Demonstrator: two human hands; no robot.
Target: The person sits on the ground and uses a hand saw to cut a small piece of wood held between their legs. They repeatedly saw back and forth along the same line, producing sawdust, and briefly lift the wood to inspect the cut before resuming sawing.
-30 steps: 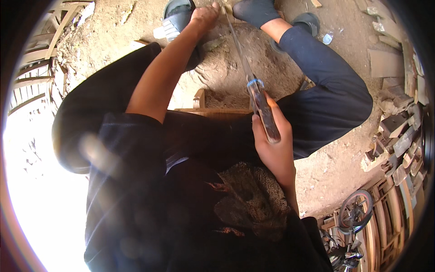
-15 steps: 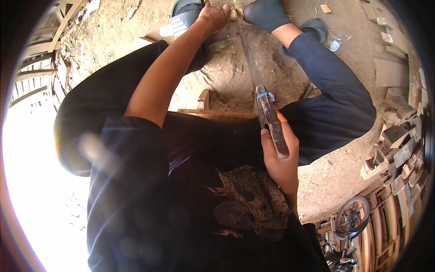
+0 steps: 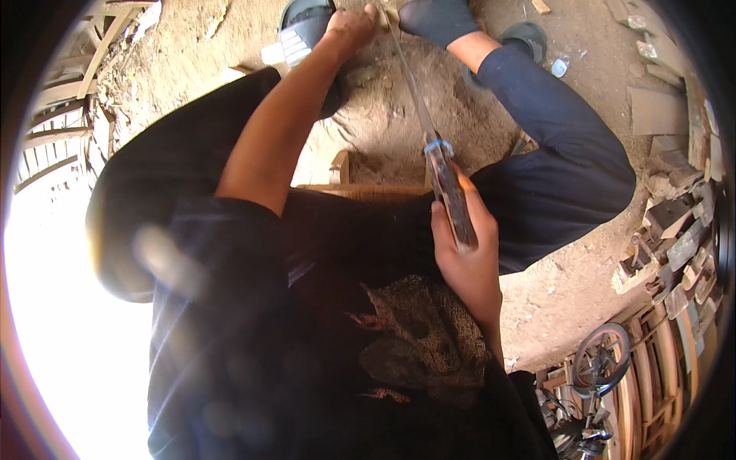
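Grasping handsaw (image 3: 427,132) in right hand (image 3: 474,257), with blade (image 3: 409,80) pointed at small wood piece (image 3: 393,15) between dark-socked foot (image 3: 437,21) and left hand (image 3: 351,27), can't tell if clasping anything with the latter; apparently partway through sawing, with cut depth and remainder too small to read.

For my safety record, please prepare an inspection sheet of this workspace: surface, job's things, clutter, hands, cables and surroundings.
Surface: bare earth ground.
Job's things: long-bladed tool with blue tie at its handle; small wood piece near the tool's far end.
Clutter: unworn dark sandal; pale scrap; piled wood offcuts at right.
Hands: right hand grips the handle; left hand near the tool's far end, hold unclear.
Cables: nothing seen.
Surroundings: bicycle wheel and wooden frames at lower right.
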